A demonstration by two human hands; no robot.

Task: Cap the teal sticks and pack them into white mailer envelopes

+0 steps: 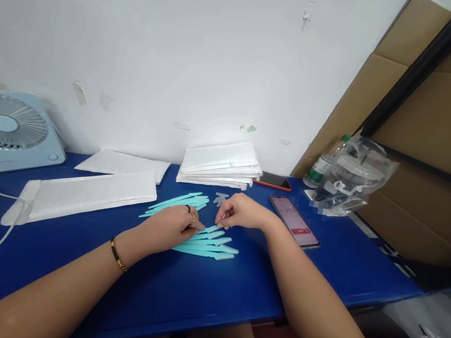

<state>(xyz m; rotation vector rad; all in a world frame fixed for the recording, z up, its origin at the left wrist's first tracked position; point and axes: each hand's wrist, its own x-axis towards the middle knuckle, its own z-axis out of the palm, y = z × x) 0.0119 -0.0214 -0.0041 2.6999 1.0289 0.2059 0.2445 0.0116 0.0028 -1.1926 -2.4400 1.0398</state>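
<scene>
Turquoise eyebrow razors (214, 242) lie fanned out on the blue table, pale blade ends toward the right. My left hand (171, 226) rests over their handles, its fingers closed on one razor at the top of this fan. At that razor's blade end, my right hand (236, 210) pinches a small pale cap between thumb and fingertips; the fingers partly hide it. More turquoise razors (175, 201) lie just behind my left hand. Several small translucent blade caps (219, 199) sit in a little heap behind my right fingers.
A stack of white packets (220, 162) stands by the wall, with other white packets (92, 196) to the left. A light blue fan (9, 129) and its cable are far left. Right are a lit phone (294, 221), a dark phone (274, 180), a bottle (320, 167) and a bagged cup (353, 175).
</scene>
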